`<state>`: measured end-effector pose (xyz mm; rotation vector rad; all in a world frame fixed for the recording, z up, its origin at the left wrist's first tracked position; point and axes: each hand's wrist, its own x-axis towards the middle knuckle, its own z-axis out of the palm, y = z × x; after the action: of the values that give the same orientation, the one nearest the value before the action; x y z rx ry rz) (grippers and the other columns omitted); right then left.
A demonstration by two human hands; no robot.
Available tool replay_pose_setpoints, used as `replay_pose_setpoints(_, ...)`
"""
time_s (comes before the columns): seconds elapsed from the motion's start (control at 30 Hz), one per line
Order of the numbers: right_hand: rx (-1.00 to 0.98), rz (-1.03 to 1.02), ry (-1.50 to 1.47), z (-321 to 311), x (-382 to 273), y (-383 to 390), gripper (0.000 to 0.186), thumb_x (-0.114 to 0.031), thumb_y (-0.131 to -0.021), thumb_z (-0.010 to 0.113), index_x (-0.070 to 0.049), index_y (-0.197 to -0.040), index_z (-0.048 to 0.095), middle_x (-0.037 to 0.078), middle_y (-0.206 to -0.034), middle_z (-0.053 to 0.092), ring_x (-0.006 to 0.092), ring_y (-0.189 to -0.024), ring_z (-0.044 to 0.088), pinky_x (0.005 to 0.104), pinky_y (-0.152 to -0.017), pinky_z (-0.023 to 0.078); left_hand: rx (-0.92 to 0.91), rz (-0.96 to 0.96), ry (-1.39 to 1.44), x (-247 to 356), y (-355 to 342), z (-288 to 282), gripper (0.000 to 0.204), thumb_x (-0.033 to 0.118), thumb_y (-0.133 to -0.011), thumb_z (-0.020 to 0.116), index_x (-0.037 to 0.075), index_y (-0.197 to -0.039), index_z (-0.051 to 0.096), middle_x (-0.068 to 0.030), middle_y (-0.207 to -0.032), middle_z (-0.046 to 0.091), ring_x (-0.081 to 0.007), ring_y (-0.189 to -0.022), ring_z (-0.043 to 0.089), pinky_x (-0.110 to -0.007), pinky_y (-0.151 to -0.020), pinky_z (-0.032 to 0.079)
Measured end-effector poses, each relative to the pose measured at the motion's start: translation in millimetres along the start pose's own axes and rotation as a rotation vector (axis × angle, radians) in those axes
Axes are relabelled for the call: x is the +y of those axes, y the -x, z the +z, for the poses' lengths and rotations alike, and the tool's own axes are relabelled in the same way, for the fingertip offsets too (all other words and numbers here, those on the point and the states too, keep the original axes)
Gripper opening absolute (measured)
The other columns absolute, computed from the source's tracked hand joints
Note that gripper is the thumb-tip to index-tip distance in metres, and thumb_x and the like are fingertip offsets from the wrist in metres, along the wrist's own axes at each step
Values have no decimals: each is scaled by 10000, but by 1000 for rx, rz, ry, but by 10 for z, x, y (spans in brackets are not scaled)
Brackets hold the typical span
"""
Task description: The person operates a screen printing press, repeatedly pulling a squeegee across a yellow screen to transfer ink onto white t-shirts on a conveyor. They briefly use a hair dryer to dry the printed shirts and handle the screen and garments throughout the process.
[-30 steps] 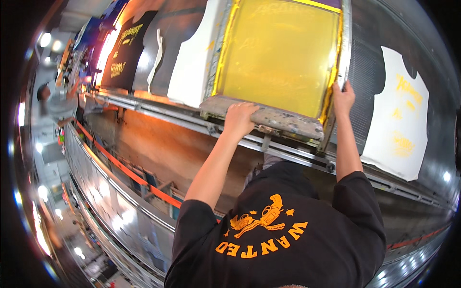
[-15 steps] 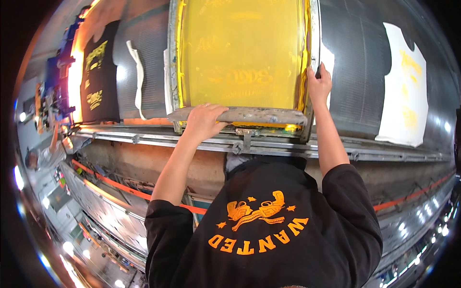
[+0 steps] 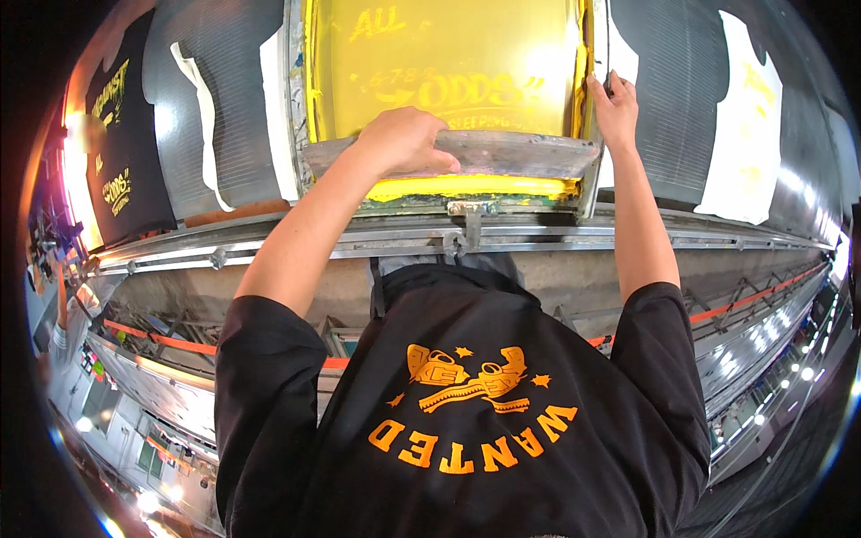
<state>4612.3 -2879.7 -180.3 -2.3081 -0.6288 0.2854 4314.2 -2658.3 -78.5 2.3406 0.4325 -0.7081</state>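
A screen-printing frame with yellow-inked mesh lies on the dark table in front of me. Across its near end, my left hand grips a long grey squeegee, fingers over the top. Thick yellow ink shows along the squeegee's near side. At the frame's right bar, my right hand is closed on the edge, thumb on the inner side. White fabric sticks out from under the frame on both sides. Pale lettering shows in the mesh.
Left lies a black shirt piece with yellow print and a narrow white strip. At right is a white shirt piece with a yellow-orange print. A metal rail with clamps runs along the table's near edge. Another person is at far left.
My view has shifted, so the table sits higher in it. The squeegee has moved slightly away from the frame's near end, uncovering a strip of yellow ink. My right hand still grips the bar.
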Motion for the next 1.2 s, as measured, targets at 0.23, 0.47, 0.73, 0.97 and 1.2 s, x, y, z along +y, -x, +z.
replay_pose_setpoints(0.23, -83, -128, 212, -20, 50, -159, 554, -386, -921, 735, 81, -1209, 662, 206, -1010, 619, 317, -884, 620, 400, -809, 502, -141, -25, 60, -122, -50, -316, 711, 575, -730, 829, -37, -1078, 739, -284, -1025, 726, -416, -989, 701, -471, -871, 544)
replay_pose_setpoints(0.47, 5, -85, 3, -37, -16, -37, 515, -306, -959, 718, 85, -1279, 617, 133, -981, 550, 244, -856, 541, 357, -788, 460, 157, -47, -201, -135, -287, -1556, 678, 590, -777, 794, 88, -1228, 734, -191, -1122, 743, -367, -1025, 704, -444, -895, 556)
replay_pose_setpoints(0.73, -85, 105, -53, -60, -202, -43, 620, -279, -987, 710, 131, -1412, 521, 112, -1111, 545, 155, -857, 560, 291, -696, 478, 618, -4, -502, -625, -1769, -2882, 614, 618, -805, 764, 177, -1231, 733, -116, -1119, 747, -311, -1100, 695, -444, -941, 557)
replay_pose_setpoints(0.97, -98, 114, 248, -176, -260, -94, 625, -312, -986, 712, 35, -1469, 521, 143, -1115, 591, 209, -949, 582, 347, -801, 509, 548, 105, -406, -840, -2240, -3290, 441, 473, -797, 786, 80, -996, 764, -198, -975, 744, -385, -962, 711, -495, -837, 553)
replay_pose_setpoints(1.2, 287, -889, 474, -318, -1797, -2303, 535, -351, -848, 835, -99, -1297, 689, 130, -1158, 706, 286, -1050, 694, 366, -886, 553, 438, -252, -537, -1300, -1800, -3475, 694, 643, -756, 755, -15, -978, 775, -265, -1003, 736, -412, -970, 710, -465, -867, 558)
